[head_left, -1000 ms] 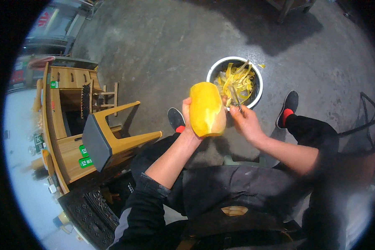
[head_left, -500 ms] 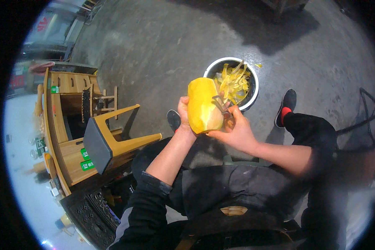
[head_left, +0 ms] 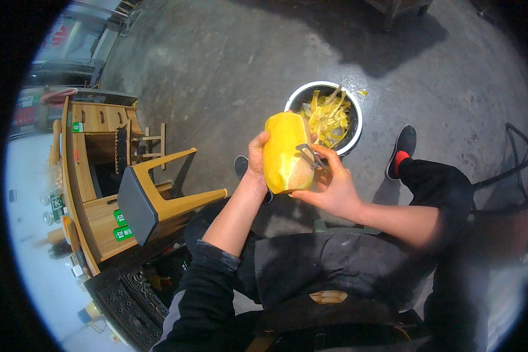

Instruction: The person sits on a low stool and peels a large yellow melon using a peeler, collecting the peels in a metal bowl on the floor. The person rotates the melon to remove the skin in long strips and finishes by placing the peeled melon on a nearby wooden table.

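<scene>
A large, yellow, oblong squash is held upright over my lap, with a paler peeled patch low on its right side. My left hand is closed around its left and far side, most of the fingers hidden behind it. In my right hand is a metal peeler, its head against the squash's right side. The right thumb touches the squash's lower end. Just beyond stands a round bin with a white rim, holding yellow strips of peel.
A dark-topped stool with yellow legs lies on its side at the left, by a wooden cabinet. A carved dark chest is at the lower left. A scrap of peel rests on the concrete floor beside the bin.
The squash has shifted slightly down and toward me, along with both hands. The peeler sits a little higher and further left on the squash's side.
</scene>
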`<move>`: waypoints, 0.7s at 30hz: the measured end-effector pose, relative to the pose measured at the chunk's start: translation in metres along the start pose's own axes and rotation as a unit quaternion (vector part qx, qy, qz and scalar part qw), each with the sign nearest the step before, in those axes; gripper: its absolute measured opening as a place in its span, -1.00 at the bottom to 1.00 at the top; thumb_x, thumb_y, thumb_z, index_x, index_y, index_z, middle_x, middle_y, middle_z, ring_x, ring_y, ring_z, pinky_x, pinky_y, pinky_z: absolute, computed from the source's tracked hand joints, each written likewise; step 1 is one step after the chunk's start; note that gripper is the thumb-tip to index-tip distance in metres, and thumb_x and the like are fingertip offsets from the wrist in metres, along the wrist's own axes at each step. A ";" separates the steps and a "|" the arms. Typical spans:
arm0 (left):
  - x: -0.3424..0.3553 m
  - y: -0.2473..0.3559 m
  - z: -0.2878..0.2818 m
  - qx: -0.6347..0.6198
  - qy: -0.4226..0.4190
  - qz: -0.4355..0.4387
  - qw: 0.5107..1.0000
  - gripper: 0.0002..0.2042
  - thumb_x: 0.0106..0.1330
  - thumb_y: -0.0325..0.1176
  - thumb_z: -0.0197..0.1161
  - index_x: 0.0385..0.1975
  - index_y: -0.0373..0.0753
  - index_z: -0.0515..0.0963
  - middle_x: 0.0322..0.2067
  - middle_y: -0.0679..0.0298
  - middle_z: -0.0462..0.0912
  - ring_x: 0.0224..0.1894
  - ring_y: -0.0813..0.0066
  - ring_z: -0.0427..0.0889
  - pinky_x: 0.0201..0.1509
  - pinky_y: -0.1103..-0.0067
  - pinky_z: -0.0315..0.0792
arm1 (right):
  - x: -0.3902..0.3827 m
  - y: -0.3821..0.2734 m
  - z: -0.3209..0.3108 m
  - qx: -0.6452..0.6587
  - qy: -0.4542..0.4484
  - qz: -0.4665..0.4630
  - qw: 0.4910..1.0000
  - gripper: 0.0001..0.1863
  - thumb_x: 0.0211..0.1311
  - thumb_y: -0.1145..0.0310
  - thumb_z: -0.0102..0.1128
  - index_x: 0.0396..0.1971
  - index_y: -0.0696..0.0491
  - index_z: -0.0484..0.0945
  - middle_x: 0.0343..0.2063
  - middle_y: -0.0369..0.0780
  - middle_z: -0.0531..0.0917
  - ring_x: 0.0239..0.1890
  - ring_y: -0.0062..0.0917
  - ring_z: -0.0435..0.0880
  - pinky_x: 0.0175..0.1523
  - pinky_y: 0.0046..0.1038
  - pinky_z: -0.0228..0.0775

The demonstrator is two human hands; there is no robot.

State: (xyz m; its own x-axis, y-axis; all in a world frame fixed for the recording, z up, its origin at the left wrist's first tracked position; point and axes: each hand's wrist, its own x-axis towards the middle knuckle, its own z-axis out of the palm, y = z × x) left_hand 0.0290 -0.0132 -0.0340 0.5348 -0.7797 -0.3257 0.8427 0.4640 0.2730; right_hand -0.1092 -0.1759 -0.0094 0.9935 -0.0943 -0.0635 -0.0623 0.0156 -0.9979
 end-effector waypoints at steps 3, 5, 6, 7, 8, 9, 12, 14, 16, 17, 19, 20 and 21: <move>0.000 -0.004 -0.002 -0.023 0.021 0.006 1.000 -0.25 0.29 0.02 0.21 0.52 -0.02 0.30 0.36 -0.19 0.45 0.39 -0.23 0.47 0.47 -0.05 0.38 | -0.001 0.001 0.002 0.017 0.006 -0.004 1.000 0.09 -0.01 0.20 0.78 0.45 0.06 0.21 0.20 -0.04 0.58 0.04 -0.43 0.76 0.07 -0.39 0.69; 0.000 -0.006 -0.005 -0.030 0.027 0.005 0.999 -0.26 0.32 0.03 0.17 0.52 -0.04 0.30 0.35 -0.25 0.44 0.38 -0.25 0.48 0.46 -0.05 0.40 | -0.001 -0.002 0.001 0.010 0.017 -0.024 1.000 0.03 0.03 0.19 0.76 0.43 0.07 0.24 0.13 -0.03 0.63 -0.02 -0.42 0.79 -0.03 -0.37 0.70; -0.001 -0.007 -0.007 -0.043 0.029 -0.006 0.999 -0.26 0.32 0.04 0.15 0.52 -0.07 0.30 0.35 -0.27 0.44 0.38 -0.26 0.48 0.46 -0.05 0.40 | -0.002 -0.004 -0.001 -0.013 0.023 -0.038 0.999 -0.03 0.07 0.19 0.72 0.40 0.08 0.27 0.06 -0.03 0.67 -0.07 -0.41 0.80 -0.09 -0.35 0.70; -0.001 -0.007 -0.009 -0.056 0.033 -0.016 0.998 -0.26 0.32 0.04 0.14 0.52 -0.09 0.30 0.35 -0.28 0.44 0.37 -0.26 0.48 0.45 -0.05 0.40 | -0.002 -0.006 -0.004 -0.036 0.029 -0.053 0.998 -0.09 0.12 0.20 0.69 0.37 0.09 0.29 -0.01 -0.03 0.71 -0.12 -0.40 0.82 -0.16 -0.33 0.70; 0.000 -0.006 -0.010 -0.063 0.053 -0.024 0.996 -0.26 0.33 0.05 0.12 0.52 -0.11 0.30 0.35 -0.30 0.44 0.37 -0.27 0.49 0.45 -0.05 0.41 | -0.002 -0.008 -0.007 -0.053 0.023 -0.026 0.998 -0.22 0.20 0.20 0.61 0.30 0.09 0.34 -0.12 -0.02 0.73 -0.19 -0.35 0.83 -0.21 -0.29 0.67; 0.000 -0.007 -0.012 -0.060 0.034 -0.023 0.997 -0.26 0.33 0.05 0.12 0.51 -0.13 0.30 0.34 -0.29 0.45 0.36 -0.26 0.49 0.45 -0.05 0.41 | -0.002 -0.009 -0.011 -0.072 0.017 0.000 0.997 -0.36 0.29 0.21 0.53 0.24 0.09 0.38 -0.23 -0.02 0.74 -0.26 -0.30 0.84 -0.26 -0.25 0.64; 0.001 -0.006 -0.013 -0.043 0.028 -0.012 0.999 -0.26 0.33 0.05 0.10 0.49 -0.18 0.32 0.32 -0.28 0.47 0.34 -0.24 0.51 0.45 -0.05 0.41 | 0.001 -0.011 -0.018 -0.160 0.020 -0.020 0.987 -0.70 0.48 0.26 0.28 0.02 0.10 0.47 -0.48 -0.01 0.71 -0.41 -0.09 0.79 -0.34 -0.12 0.56; 0.001 -0.005 -0.011 -0.049 0.020 -0.005 0.999 -0.28 0.34 0.04 0.09 0.47 -0.21 0.34 0.31 -0.27 0.48 0.33 -0.23 0.53 0.46 -0.05 0.40 | 0.003 -0.011 -0.021 -0.214 0.012 -0.041 0.976 -0.80 0.54 0.27 0.18 -0.08 0.09 0.50 -0.54 0.01 0.68 -0.43 0.03 0.74 -0.36 -0.04 0.53; 0.000 -0.005 -0.007 -0.066 0.047 0.003 0.997 -0.28 0.34 0.04 0.09 0.45 -0.24 0.35 0.29 -0.26 0.50 0.33 -0.22 0.53 0.47 -0.05 0.39 | 0.005 -0.010 -0.023 -0.255 -0.018 -0.037 0.966 -0.81 0.55 0.26 0.15 -0.15 0.09 0.52 -0.52 0.03 0.68 -0.41 0.10 0.69 -0.37 0.01 0.50; -0.001 -0.005 -0.005 -0.075 0.060 0.008 0.995 -0.28 0.34 0.04 0.09 0.45 -0.25 0.36 0.28 -0.26 0.51 0.33 -0.22 0.53 0.47 -0.05 0.39 | 0.006 -0.009 -0.024 -0.269 -0.018 -0.045 0.962 -0.80 0.55 0.26 0.16 -0.16 0.09 0.52 -0.52 0.02 0.68 -0.42 0.10 0.69 -0.36 0.02 0.50; -0.003 -0.005 -0.002 -0.079 0.062 0.009 0.995 -0.28 0.35 0.04 0.08 0.45 -0.27 0.35 0.30 -0.22 0.51 0.34 -0.21 0.52 0.49 -0.03 0.38 | 0.010 -0.008 -0.028 -0.299 -0.016 -0.066 0.952 -0.80 0.54 0.25 0.17 -0.19 0.09 0.53 -0.54 0.01 0.68 -0.44 0.09 0.70 -0.36 0.04 0.51; -0.003 -0.005 -0.002 -0.091 0.039 0.006 0.995 -0.28 0.35 0.03 0.07 0.45 -0.28 0.35 0.30 -0.20 0.51 0.34 -0.21 0.52 0.49 -0.02 0.38 | 0.012 -0.008 -0.029 -0.303 -0.018 -0.065 0.950 -0.79 0.54 0.24 0.17 -0.19 0.09 0.54 -0.55 0.01 0.67 -0.44 0.09 0.70 -0.36 0.05 0.51; -0.004 -0.005 -0.002 -0.067 0.057 0.008 0.996 -0.28 0.36 0.03 0.06 0.45 -0.28 0.35 0.32 -0.18 0.51 0.36 -0.20 0.51 0.50 -0.01 0.37 | 0.015 -0.007 -0.030 -0.309 -0.018 -0.068 0.948 -0.79 0.54 0.23 0.16 -0.19 0.09 0.54 -0.55 0.01 0.67 -0.45 0.10 0.70 -0.36 0.05 0.51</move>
State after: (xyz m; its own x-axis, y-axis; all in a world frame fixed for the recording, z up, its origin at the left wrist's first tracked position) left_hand 0.0225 -0.0117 -0.0354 0.5446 -0.7233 -0.4245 0.8311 0.5332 0.1577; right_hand -0.0969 -0.2077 -0.0036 0.9983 -0.0202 0.0552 0.0332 -0.5817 -0.8127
